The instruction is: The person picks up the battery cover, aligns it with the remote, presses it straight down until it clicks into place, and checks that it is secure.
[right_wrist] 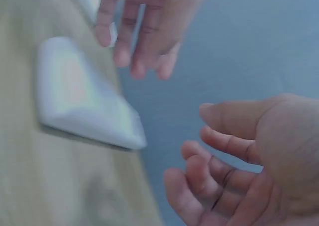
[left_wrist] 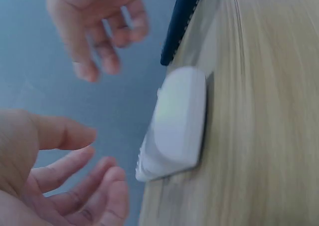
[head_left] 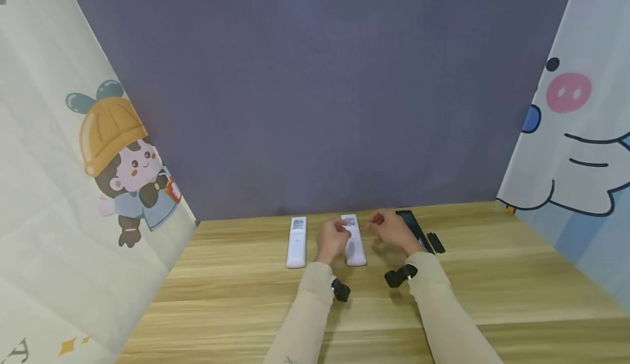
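Two white remote controls lie face down or on their backs on the wooden table in the head view. My left hand (head_left: 332, 239) hovers over the left edge of the nearer-to-centre white remote (head_left: 355, 250), overlapping it in this view. To that remote's right is my right hand (head_left: 392, 229), raised above the table. Both hands have loosely bent fingers with nothing between thumb and fingertips, as the left wrist view shows of the left hand (left_wrist: 75, 181) and the right wrist view of the right hand (right_wrist: 249, 161). The other white remote (head_left: 297, 244) lies left of my left hand.
A black remote-like object (head_left: 409, 222) lies beyond my right hand, partly hidden by it. Beside it is a small black piece (head_left: 436, 242). A dark grey panel (head_left: 315, 91) rises behind the table (head_left: 236, 298), with printed curtains at both sides.
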The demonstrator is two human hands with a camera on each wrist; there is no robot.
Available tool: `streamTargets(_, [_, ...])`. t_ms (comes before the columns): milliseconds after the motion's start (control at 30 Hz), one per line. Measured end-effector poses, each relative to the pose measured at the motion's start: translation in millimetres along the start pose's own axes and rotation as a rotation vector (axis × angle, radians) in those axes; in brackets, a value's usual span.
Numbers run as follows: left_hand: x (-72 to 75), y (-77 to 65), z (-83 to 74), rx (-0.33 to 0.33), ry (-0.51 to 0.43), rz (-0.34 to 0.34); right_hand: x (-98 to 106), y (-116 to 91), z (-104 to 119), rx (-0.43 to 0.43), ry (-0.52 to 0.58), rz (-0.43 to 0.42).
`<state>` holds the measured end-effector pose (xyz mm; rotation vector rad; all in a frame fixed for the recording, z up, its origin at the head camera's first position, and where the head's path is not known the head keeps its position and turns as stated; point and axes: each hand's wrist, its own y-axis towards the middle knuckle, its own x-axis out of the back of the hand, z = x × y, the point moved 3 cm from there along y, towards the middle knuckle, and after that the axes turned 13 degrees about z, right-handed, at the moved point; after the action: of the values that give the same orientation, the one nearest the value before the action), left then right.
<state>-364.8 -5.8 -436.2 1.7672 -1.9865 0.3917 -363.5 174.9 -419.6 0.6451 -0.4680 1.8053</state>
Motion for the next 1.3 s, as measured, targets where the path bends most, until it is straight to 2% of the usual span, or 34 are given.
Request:
streamTargets(200, [-6.9,-1.3,-12.3,-0.089,-0.051,-0.082,40.2,-23.3,2.2,0.081,0.008,-0.164])
streamTargets(333, [-10.9,-4.0,-23.0,-0.137,-0.061,-0.108,67.8,-40.8,-6.9,0.091,-0.038,-0.254])
streamTargets(467, [-17.5,-8.3,-31.9,-0.153,-0.082,-0.088,90.7,-58.2,-26.0,0.061,-0.052,-0.285])
streamTargets(600, [-25.9,-12.0,-36.8,-0.147,-0.145,-0.078,105.4,-69.9,-48.9,0.008,-0.060,-0.271])
streamTargets(767, [-41.6,-14.5,-41.1,-0.135,-0.227,-0.040,112.1,-73.7,-72.8,-0.045,-0.063,-0.248])
streamTargets(933, [-60.9,-13.9,-46.4,-0.099,-0.245,0.008,109.7,-69.4,-91.5,-0.066,-0.082,-0.230])
streamTargets(1133, [-88.8,-8.7,-50.7,-0.041,-0.184,0.092,98.9,-65.0,-104.6,-0.091,-0.119,-0.186])
streamTargets(1200, [-99.0,-7.1,-52.4,-0.022,-0.135,0.129,95.9,-65.1,-108.8,-0.121,-0.141,-0.157])
streamTargets(1300, [-115.5,-3.3,-53.5,0.008,-0.056,0.148,93.1,-67.4,-114.3,-0.183,-0.150,-0.126])
